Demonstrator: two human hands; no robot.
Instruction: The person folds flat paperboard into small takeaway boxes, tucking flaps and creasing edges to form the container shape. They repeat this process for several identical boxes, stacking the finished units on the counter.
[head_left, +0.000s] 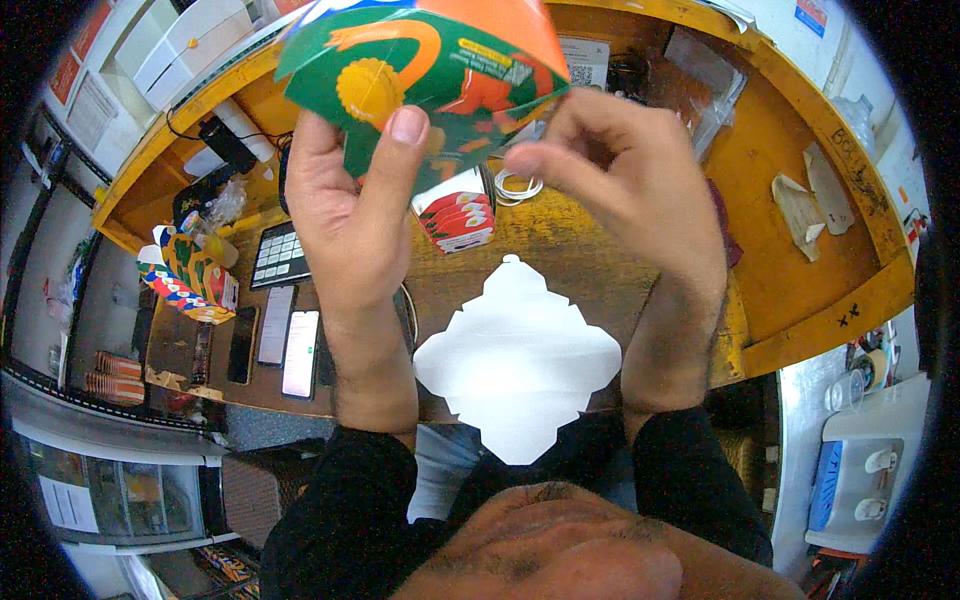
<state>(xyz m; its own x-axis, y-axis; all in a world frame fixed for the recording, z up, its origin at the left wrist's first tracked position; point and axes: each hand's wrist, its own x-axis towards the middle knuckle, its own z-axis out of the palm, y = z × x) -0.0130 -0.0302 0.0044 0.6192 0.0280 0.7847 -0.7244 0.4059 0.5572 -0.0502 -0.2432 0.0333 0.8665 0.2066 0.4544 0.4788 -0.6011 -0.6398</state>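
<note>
My left hand (350, 190) is closed on a folding carton (460, 45), thumb on its near face and fingers mostly hidden behind. Raised above the table, the carton is partly formed, printed green and orange with a yellow round shape; its lower flap is blurred. Close by its right corner is my right hand (640, 170), thumb pointing left, the other fingers bent and apart from the thumb; it appears to hold nothing. Below, a flat carton blank (515, 360) lies white side up at the table's near edge. A red printed box (455, 215) stands behind the hands.
The wooden table (560, 265) has a raised yellow rim (840, 310). On the left stand a colourful printed carton (190, 275), a tablet (280, 255) and several phones, one with a lit screen (300, 355). A white coiled cable (520, 188) lies behind the red box. Torn brown paper (797, 215) is at right.
</note>
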